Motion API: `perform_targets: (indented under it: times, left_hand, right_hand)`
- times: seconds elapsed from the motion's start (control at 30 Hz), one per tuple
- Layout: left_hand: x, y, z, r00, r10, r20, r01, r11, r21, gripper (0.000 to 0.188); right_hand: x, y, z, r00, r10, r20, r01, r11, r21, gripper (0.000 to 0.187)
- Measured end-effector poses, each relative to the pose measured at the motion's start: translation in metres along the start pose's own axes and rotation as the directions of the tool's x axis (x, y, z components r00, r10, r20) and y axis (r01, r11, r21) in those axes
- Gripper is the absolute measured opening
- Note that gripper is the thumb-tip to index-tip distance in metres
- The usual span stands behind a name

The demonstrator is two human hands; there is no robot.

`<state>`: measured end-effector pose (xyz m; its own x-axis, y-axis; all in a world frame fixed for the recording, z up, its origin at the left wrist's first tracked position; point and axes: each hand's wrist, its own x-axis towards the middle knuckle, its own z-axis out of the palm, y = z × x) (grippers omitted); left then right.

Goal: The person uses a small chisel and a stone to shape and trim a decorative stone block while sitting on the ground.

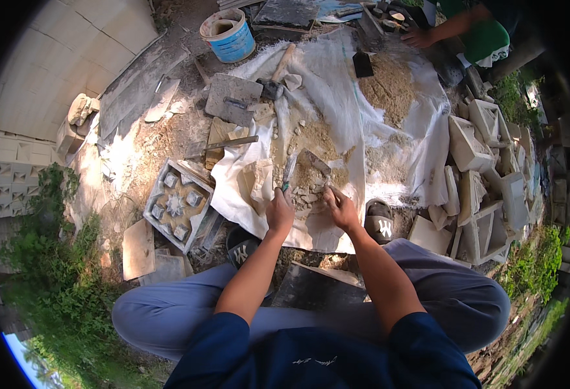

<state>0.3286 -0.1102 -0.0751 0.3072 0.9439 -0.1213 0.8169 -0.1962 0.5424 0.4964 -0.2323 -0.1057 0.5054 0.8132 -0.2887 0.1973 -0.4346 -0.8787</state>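
Note:
My left hand (pixel 280 211) is closed around a narrow metal blade tool (pixel 289 170) with a bit of green at its grip; the blade points away from me. A trowel (pixel 314 161) is in my right hand (pixel 342 207), its flat blade tilted over a heap of pale, crumbly mix (pixel 311 176). Chunks and flakes of this mix lie between my hands. Beneath spreads a white woven sheet (pixel 327 120). To the left sits a square mould (pixel 191 227) with raised blocks around a star-shaped centre. My fingers hide most of both handles.
A blue and white bucket (pixel 231 47) stands at far left, near a square hand float (pixel 233 97). Sand (pixel 388 84) covers the sheet's far right. Cast blocks (pixel 472 148) are stacked at right. Another person's hand (pixel 418 37) reaches in at far right. Sandals (pixel 379 223) flank the sheet.

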Motion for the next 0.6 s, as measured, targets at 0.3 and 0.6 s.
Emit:
perform_targets:
  times: [0.3,0.6]
  left_hand:
    - [-0.001,-0.015,0.003,1.000,0.013,0.001,-0.013,1.000,0.012,0.040]
    - [0.006,-0.034,-0.003,0.989,0.146,-0.002,-0.142,0.971,0.193,0.036]
  right_hand:
    - [0.002,-0.007,0.003,0.999,-0.010,0.032,0.011,1.000,-0.014,0.059]
    - [0.001,-0.024,0.006,0.998,0.025,0.051,-0.027,0.999,0.028,0.058]
